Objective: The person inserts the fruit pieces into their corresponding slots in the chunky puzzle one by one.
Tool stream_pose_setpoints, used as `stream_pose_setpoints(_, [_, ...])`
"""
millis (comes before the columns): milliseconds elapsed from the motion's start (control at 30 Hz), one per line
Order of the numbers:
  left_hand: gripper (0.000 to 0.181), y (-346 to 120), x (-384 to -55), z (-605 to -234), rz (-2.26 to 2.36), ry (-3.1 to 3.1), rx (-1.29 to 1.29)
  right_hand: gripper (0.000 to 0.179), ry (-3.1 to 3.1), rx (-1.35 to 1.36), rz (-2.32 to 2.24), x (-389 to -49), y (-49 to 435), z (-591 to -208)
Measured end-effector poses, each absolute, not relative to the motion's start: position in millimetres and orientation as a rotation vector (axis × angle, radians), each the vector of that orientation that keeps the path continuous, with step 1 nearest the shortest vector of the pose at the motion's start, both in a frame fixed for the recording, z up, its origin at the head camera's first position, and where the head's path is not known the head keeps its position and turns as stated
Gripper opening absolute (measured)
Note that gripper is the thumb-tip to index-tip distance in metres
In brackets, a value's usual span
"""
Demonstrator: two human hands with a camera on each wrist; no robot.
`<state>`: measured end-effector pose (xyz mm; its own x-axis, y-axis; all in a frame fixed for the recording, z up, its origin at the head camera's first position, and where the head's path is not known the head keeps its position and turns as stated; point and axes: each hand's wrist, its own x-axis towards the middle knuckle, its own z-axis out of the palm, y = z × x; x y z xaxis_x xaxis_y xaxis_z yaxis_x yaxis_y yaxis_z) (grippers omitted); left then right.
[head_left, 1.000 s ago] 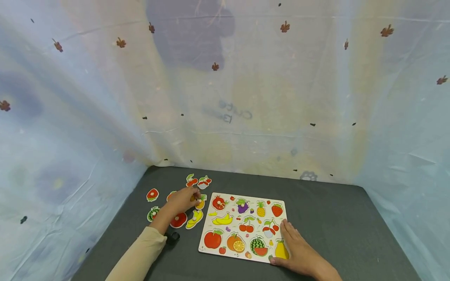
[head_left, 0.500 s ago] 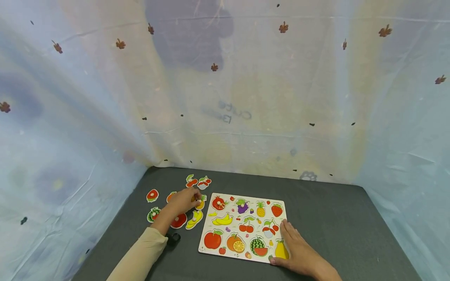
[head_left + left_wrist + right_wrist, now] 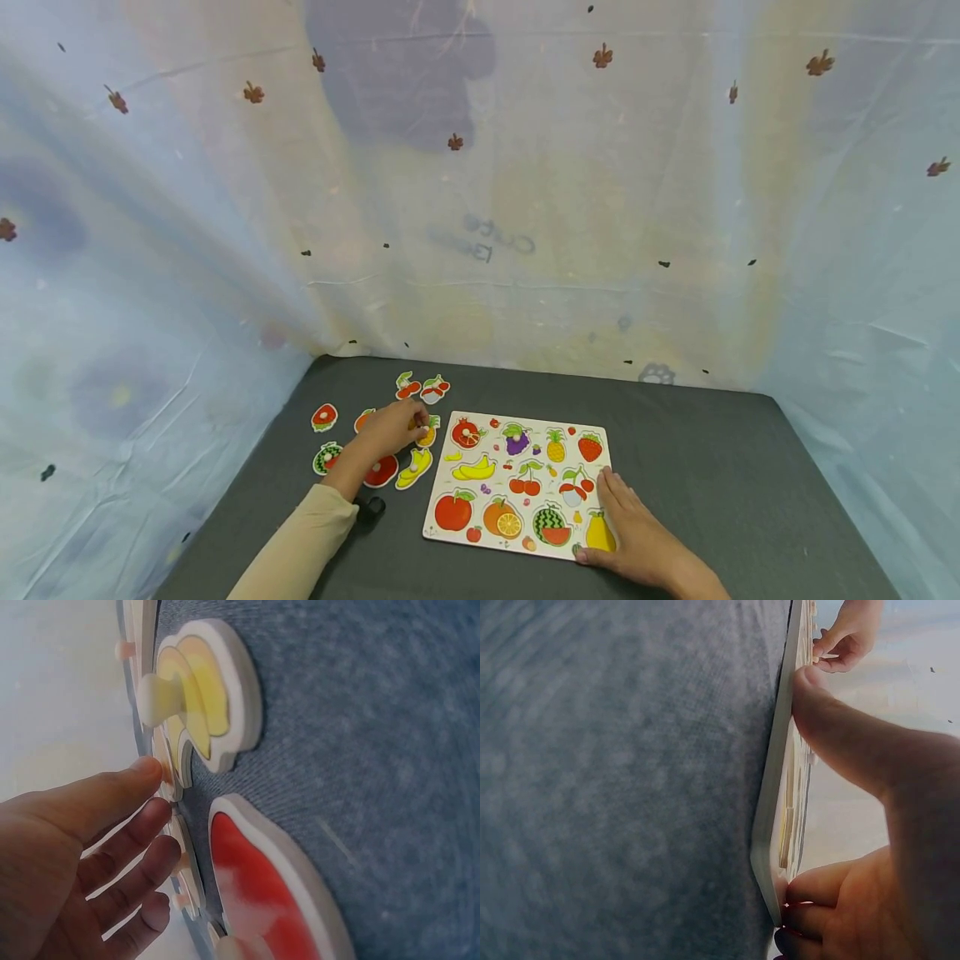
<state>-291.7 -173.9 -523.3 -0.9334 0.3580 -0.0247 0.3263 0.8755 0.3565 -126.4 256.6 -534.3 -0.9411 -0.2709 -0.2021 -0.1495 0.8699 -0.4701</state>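
My left hand (image 3: 390,429) pinches a pineapple puzzle piece (image 3: 431,435) between thumb and fingertips, to the left of the fruit puzzle board (image 3: 444,479). In the left wrist view the thumb and fingers of that hand (image 3: 67,847) curve in past a banana piece (image 3: 202,690), which has a round knob. A red piece (image 3: 262,885) lies below it. My right hand (image 3: 637,537) rests at the board's lower right corner, fingers along the right edge and thumb at the front edge. In the right wrist view its thumb touches the board's rim (image 3: 769,802).
Two cherry-like pieces (image 3: 407,386) lie behind my left hand. A red piece with a green edge (image 3: 325,417) and a watermelon piece (image 3: 327,457) lie farther left. An orange piece (image 3: 363,419) is partly hidden by the hand. A patterned curtain (image 3: 555,208) encloses the dark table (image 3: 712,467).
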Motion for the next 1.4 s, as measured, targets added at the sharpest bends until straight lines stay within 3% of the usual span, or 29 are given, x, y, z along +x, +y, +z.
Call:
stream_pose_setpoints(767, [0.014, -158.0, -290.4, -512.2, 0.587, 2.99, 0.6, 0.13, 2.761, -0.291, -0.682, -125.6, 254.1, -529.6])
stream_pose_setpoints(1400, [0.01, -116.2, -285.8, -504.2, 0.755, 2.918, 0.773, 0.13, 2.758, -0.295, -0.678, -125.8, 255.7, -531.8])
